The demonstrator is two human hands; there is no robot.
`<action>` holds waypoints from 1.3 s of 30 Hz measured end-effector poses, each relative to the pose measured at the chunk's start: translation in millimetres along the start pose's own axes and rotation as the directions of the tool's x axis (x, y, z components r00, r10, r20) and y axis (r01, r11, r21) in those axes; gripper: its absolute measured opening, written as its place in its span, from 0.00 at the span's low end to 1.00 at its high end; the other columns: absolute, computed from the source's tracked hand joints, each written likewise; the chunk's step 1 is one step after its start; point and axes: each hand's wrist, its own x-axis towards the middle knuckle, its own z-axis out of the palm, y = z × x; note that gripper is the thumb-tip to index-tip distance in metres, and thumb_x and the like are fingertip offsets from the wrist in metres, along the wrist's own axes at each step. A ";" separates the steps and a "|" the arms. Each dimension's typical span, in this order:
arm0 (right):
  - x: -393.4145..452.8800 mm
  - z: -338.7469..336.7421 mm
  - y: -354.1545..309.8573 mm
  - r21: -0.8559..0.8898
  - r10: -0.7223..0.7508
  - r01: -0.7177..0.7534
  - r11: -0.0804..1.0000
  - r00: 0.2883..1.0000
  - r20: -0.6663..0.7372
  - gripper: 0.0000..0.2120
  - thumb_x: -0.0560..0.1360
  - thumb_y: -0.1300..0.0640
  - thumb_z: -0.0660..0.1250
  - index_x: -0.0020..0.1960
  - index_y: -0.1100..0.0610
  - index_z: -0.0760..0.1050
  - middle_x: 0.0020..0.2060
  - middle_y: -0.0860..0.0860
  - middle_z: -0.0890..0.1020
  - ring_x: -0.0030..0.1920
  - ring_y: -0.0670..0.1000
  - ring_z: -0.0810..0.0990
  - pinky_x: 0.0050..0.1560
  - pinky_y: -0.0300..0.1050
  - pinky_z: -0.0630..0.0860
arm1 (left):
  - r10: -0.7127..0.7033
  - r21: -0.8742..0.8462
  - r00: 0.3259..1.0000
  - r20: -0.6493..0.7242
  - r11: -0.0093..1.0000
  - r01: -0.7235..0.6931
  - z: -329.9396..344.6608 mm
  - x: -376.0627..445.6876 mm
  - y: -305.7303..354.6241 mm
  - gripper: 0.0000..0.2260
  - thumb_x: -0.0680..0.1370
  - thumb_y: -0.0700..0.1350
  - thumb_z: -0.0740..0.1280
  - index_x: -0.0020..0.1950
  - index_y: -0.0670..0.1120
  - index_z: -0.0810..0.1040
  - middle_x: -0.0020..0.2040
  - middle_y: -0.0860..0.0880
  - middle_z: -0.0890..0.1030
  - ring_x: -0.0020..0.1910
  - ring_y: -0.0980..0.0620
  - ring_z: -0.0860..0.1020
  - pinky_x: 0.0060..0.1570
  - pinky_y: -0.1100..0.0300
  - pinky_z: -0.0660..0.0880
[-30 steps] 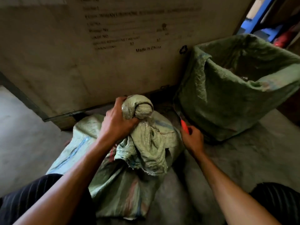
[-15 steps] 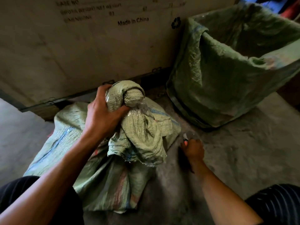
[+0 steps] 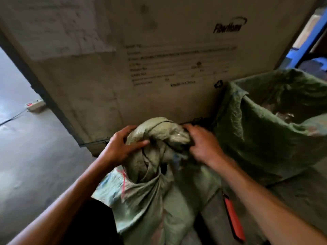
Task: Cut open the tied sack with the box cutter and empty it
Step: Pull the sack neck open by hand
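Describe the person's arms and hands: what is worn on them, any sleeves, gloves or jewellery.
Both forearms are bare up to the frame edge, with no sleeves in view. The left hand and right hand wear no gloves; no rings, watch or wristbands are visible, though the picture is slightly blurred.

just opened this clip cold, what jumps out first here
Both hands, left hand and right hand, grip the knotted neck of the green woven sack at centre, before a big cardboard box. An orange box cutter lies on the floor at lower right, and an open green sack stands right.
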 end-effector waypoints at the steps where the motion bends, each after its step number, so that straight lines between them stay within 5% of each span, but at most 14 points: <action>1: 8.1 -18.2 3.7 -0.078 -0.011 0.002 0.997 0.993 -0.118 0.30 0.63 0.58 0.63 0.65 0.47 0.69 0.59 0.54 0.79 0.60 0.58 0.76 0.59 0.57 0.73 | 0.029 -0.020 0.997 0.077 0.999 -0.028 -12.7 -0.4 1.8 0.19 0.65 0.49 0.79 0.54 0.49 0.80 0.46 0.51 0.85 0.46 0.54 0.81 0.48 0.57 0.79; 5: 37.5 -89.2 -26.0 -0.083 -0.153 0.131 0.988 0.912 -0.381 0.24 0.61 0.63 0.60 0.56 0.55 0.78 0.50 0.58 0.82 0.53 0.61 0.78 0.56 0.58 0.73 | 0.180 0.114 0.968 0.175 0.973 -0.201 -42.9 6.4 14.8 0.19 0.68 0.47 0.76 0.58 0.46 0.80 0.48 0.50 0.85 0.47 0.56 0.81 0.50 0.57 0.79; 9: 52.0 -121.2 -66.8 -0.056 -0.261 0.259 0.964 0.896 -0.358 0.27 0.58 0.63 0.59 0.55 0.58 0.78 0.50 0.57 0.82 0.53 0.60 0.78 0.56 0.59 0.73 | 0.307 0.289 0.948 -0.080 0.918 -0.272 -52.8 4.3 31.5 0.18 0.66 0.49 0.67 0.56 0.50 0.79 0.46 0.56 0.83 0.46 0.61 0.80 0.49 0.54 0.77; 14: 56.6 -112.9 -90.6 0.130 -0.266 0.309 0.942 0.925 -0.271 0.27 0.56 0.61 0.64 0.55 0.53 0.79 0.53 0.51 0.82 0.57 0.55 0.77 0.61 0.60 0.69 | 0.036 -0.240 0.999 -0.007 0.970 -0.036 -45.3 -9.6 60.2 0.31 0.61 0.59 0.75 0.62 0.51 0.74 0.54 0.49 0.83 0.53 0.51 0.81 0.53 0.50 0.79; 16: 52.2 -111.8 -97.9 0.204 -0.236 0.280 0.938 0.948 -0.215 0.27 0.59 0.64 0.67 0.57 0.50 0.79 0.58 0.47 0.79 0.64 0.53 0.70 0.68 0.54 0.59 | -0.008 -0.274 1.000 -0.016 0.962 0.003 -44.8 -6.4 60.6 0.34 0.61 0.63 0.76 0.63 0.54 0.74 0.56 0.50 0.82 0.54 0.52 0.81 0.55 0.49 0.78; 18: 50.8 -114.2 -100.7 0.017 -0.233 0.244 0.970 0.943 -0.236 0.30 0.60 0.63 0.69 0.61 0.48 0.76 0.68 0.51 0.72 0.71 0.55 0.62 0.68 0.51 0.52 | 0.018 -0.204 0.992 -0.124 0.978 -0.043 -45.5 -1.0 61.5 0.29 0.61 0.62 0.76 0.59 0.53 0.76 0.53 0.50 0.83 0.53 0.51 0.81 0.53 0.49 0.79; 21: 41.5 -119.6 -104.8 -0.327 -0.098 -0.016 0.945 0.939 -0.329 0.33 0.64 0.59 0.72 0.68 0.48 0.69 0.74 0.59 0.59 0.74 0.60 0.53 0.71 0.58 0.49 | 0.018 -0.069 0.944 -0.331 0.997 -0.043 -50.6 4.6 66.9 0.23 0.64 0.57 0.76 0.53 0.47 0.76 0.48 0.50 0.82 0.48 0.50 0.80 0.43 0.58 0.77; 23: 20.4 -111.1 -120.5 -0.315 -0.186 0.028 0.949 0.856 -0.483 0.25 0.66 0.53 0.73 0.62 0.51 0.74 0.70 0.60 0.67 0.71 0.59 0.59 0.68 0.56 0.55 | -0.029 0.003 0.896 -0.443 0.999 0.034 -52.5 4.1 75.2 0.24 0.65 0.55 0.78 0.52 0.45 0.73 0.48 0.50 0.78 0.44 0.53 0.77 0.37 0.61 0.72; 25: -1.3 -89.5 -137.7 -0.203 -0.212 0.117 0.972 0.810 -0.547 0.15 0.70 0.44 0.67 0.50 0.53 0.78 0.55 0.55 0.78 0.60 0.54 0.70 0.61 0.52 0.62 | -0.050 -0.044 0.908 -0.416 0.998 0.035 -50.9 1.4 79.8 0.29 0.62 0.57 0.79 0.55 0.46 0.72 0.49 0.51 0.78 0.45 0.55 0.77 0.40 0.59 0.76; 27: -4.1 -74.9 -151.5 0.206 0.045 0.014 0.978 0.960 -0.275 0.25 0.69 0.31 0.58 0.47 0.51 0.78 0.47 0.49 0.81 0.54 0.49 0.75 0.61 0.51 0.67 | 0.002 -0.114 0.969 -0.249 0.993 -0.031 -45.0 -5.0 83.4 0.32 0.59 0.61 0.79 0.57 0.49 0.72 0.51 0.50 0.80 0.49 0.52 0.80 0.46 0.52 0.80; 28: 1.3 -71.0 -154.7 0.443 0.138 -0.069 0.894 0.983 -0.125 0.30 0.67 0.28 0.57 0.47 0.52 0.79 0.46 0.48 0.83 0.53 0.49 0.78 0.62 0.52 0.70 | 0.045 -0.132 0.987 -0.157 0.989 -0.066 -40.6 -8.1 83.6 0.30 0.60 0.61 0.78 0.56 0.50 0.74 0.51 0.50 0.82 0.49 0.51 0.81 0.48 0.51 0.80; 30: 15.4 -61.1 -148.2 0.710 0.214 -0.088 0.699 0.973 -0.091 0.25 0.68 0.34 0.64 0.48 0.55 0.80 0.44 0.50 0.85 0.50 0.49 0.82 0.59 0.53 0.76 | 0.139 -0.139 0.988 -0.067 0.979 -0.147 -36.2 -13.7 85.9 0.14 0.70 0.56 0.73 0.49 0.50 0.75 0.44 0.54 0.83 0.44 0.55 0.81 0.43 0.57 0.79; 33: 19.4 -61.0 -141.2 0.732 0.179 0.046 0.680 0.958 -0.226 0.10 0.75 0.54 0.67 0.42 0.59 0.82 0.38 0.50 0.84 0.41 0.46 0.82 0.47 0.43 0.78 | 0.195 -0.056 0.955 -0.224 0.975 -0.213 -52.1 -10.8 88.3 0.12 0.79 0.49 0.63 0.39 0.45 0.71 0.32 0.55 0.76 0.33 0.56 0.72 0.33 0.59 0.71; 39: 14.7 -89.5 -129.5 0.828 0.179 0.038 0.559 0.970 -0.165 0.07 0.73 0.59 0.69 0.38 0.59 0.81 0.30 0.49 0.83 0.32 0.43 0.80 0.32 0.33 0.75 | 0.216 0.007 0.863 -0.458 0.971 -0.239 -70.7 4.6 101.7 0.13 0.80 0.47 0.62 0.36 0.44 0.69 0.30 0.54 0.72 0.27 0.63 0.69 0.27 0.68 0.66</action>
